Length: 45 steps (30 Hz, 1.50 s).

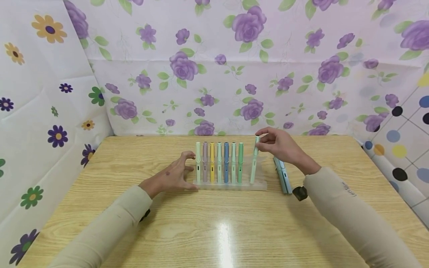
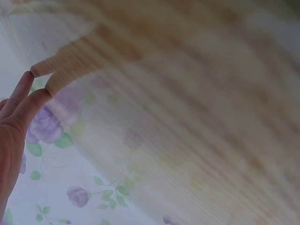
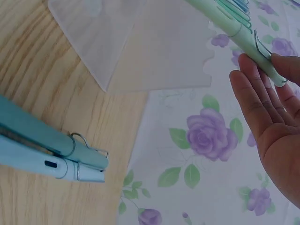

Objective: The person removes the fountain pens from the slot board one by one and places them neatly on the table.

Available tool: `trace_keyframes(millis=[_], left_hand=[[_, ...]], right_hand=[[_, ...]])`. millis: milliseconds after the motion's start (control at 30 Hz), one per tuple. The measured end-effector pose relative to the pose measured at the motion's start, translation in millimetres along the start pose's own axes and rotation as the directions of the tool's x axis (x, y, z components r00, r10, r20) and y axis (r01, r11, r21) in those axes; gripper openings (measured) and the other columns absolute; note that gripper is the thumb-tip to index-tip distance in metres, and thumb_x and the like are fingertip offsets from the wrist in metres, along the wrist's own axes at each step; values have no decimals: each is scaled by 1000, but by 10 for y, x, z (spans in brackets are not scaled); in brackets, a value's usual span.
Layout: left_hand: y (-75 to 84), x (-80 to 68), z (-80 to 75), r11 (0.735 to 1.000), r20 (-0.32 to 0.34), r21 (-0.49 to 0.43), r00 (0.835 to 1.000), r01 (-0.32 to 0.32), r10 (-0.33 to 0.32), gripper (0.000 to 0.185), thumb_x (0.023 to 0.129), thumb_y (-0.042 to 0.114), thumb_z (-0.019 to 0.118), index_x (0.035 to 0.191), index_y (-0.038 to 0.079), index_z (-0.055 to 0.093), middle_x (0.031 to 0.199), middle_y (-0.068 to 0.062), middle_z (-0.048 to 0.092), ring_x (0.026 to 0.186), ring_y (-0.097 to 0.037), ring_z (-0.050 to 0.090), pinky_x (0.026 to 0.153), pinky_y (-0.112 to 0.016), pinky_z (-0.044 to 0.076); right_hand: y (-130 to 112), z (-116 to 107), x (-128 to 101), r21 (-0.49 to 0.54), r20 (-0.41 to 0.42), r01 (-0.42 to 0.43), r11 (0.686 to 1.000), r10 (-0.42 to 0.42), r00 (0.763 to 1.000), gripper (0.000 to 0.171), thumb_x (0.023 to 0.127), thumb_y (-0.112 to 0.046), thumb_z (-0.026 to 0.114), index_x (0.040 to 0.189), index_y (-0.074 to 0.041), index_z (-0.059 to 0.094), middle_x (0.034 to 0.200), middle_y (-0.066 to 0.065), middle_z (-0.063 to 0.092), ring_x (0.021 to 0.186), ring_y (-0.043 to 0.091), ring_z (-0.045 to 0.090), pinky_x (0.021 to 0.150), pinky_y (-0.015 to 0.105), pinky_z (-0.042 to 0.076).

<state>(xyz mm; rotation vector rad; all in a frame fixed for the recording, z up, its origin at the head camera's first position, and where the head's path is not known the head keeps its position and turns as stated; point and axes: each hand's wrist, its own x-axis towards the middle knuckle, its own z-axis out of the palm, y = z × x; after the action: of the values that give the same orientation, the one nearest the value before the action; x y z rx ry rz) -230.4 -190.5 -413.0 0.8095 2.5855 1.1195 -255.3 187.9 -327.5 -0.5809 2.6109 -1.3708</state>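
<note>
A clear pen stand holds a row of upright pens in pale yellow, mauve, yellow, blue and green tones, such as the blue pen. At the stand's right end my right hand pinches a pale green pen by its clipped cap, between thumb and fingers. This pen leans slightly, its lower end at the stand's base. My left hand is at the stand's left end, fingers spread and slightly bent, thumb by the base. In the left wrist view, two fingertips touch a glossy, reflecting surface.
Two light blue and teal pens lie side by side on the wooden table, right of the stand. Flower-printed sheets cover the back and sides. A small dark object shows at the right wrist.
</note>
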Motion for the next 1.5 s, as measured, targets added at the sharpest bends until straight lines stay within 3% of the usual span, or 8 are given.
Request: trace_keyframes(millis=[433, 767, 1167, 1500], left_hand=[[0, 0, -2, 1000, -4, 14, 1000, 0, 0, 100, 76, 23, 91, 142, 18, 16, 151, -20, 28, 126, -40, 55, 107, -55, 40], [7, -12, -18, 1000, -3, 7, 1000, 3, -3, 100, 76, 22, 90, 141, 18, 16, 151, -21, 28, 127, -40, 54, 107, -56, 40], [-4, -6, -16, 1000, -7, 20, 1000, 0, 0, 101, 75, 23, 91, 142, 18, 16, 151, -21, 29, 126, -40, 55, 107, -56, 39], [14, -9, -6, 1000, 5, 1, 1000, 21, -21, 101, 76, 25, 90, 144, 17, 15, 152, -20, 26, 128, -39, 53, 107, -56, 39]], right_hand=[[106, -167, -99, 11, -14, 10, 1000, -9, 1000, 42, 101, -17, 63, 138, -1, 53, 114, 21, 67, 95, 30, 69, 87, 43, 57], [230, -250, -154, 47, -25, -40, 998, 42, 999, 45, 101, -18, 63, 141, -1, 52, 114, 22, 62, 96, 26, 66, 76, 34, 60], [380, -378, -239, 57, -41, -77, 995, 80, 996, 53, 102, -23, 60, 149, -4, 44, 122, 24, 59, 96, 14, 66, 78, 34, 59], [566, -479, -284, 14, -78, -98, 995, 99, 992, 53, 104, -26, 57, 150, -5, 44, 124, 24, 58, 95, 13, 64, 77, 35, 60]])
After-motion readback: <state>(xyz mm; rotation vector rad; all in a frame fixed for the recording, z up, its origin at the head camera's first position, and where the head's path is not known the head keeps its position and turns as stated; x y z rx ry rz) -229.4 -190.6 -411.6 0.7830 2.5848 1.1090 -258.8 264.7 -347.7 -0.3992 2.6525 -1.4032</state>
